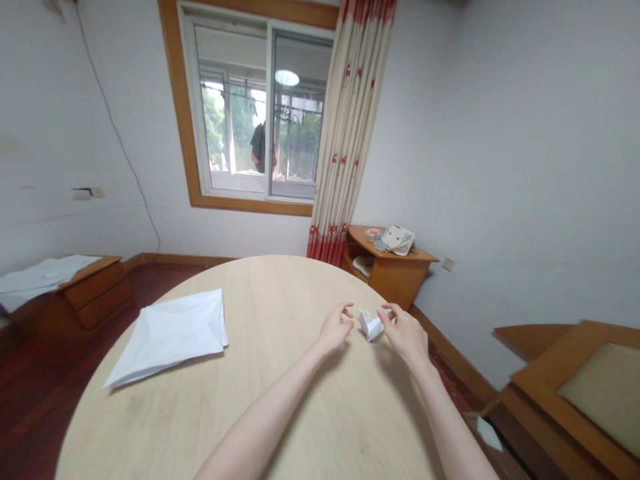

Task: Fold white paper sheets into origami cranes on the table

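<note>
A small piece of folded white paper (371, 327), shaped like an open V, is between my two hands near the right side of the round table. My right hand (409, 333) has its thumb and forefinger at the paper's right tip and appears to pinch it. Just left of the paper, my left hand (337, 328) is open, its fingers curved and apart, with a small gap to the paper. Farther left lies a stack of white paper sheets (183, 333), out of reach of both hands as they are now.
The pale round wooden table (280, 293) fills the foreground. Beyond its far right edge is a wooden corner cabinet (400, 277) with items on top. A wooden chair (555, 373) stands at right, and a low drawer unit (100, 293) at left. A curtain (347, 133) hangs beside the window.
</note>
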Available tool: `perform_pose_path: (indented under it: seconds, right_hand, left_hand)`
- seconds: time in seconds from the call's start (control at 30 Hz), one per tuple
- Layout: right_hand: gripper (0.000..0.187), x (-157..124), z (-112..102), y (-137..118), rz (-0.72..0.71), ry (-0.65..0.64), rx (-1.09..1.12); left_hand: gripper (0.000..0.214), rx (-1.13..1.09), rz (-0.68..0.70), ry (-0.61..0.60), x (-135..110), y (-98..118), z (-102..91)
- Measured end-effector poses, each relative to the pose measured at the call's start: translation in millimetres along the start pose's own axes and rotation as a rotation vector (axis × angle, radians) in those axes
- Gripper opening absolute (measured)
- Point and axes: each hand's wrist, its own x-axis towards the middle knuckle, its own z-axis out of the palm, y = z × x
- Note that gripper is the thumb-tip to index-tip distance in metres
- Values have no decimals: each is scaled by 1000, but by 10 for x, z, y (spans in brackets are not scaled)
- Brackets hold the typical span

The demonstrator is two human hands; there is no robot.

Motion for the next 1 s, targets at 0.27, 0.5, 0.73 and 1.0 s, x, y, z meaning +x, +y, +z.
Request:
perform_pose_path:
  seconds: [0.27,0.5,0.73,1.0]
  right_hand:
    - [30,-68,7,-488,-272,188,228]
    - [25,-129,207,-1132,-510,132,430]
    - [22,-280,576,-1796,-609,-40,635]
    - [25,-545,1159,-2268,-621,-217,773]
  left_hand:
    - [47,98,172,159,-242,421,-601]
    - [40,193,268,384,-589,748,-1295]
    - [36,282,275,666,-1018,763,-1931]
    - [34,628,175,908,-1464,507,-2530]
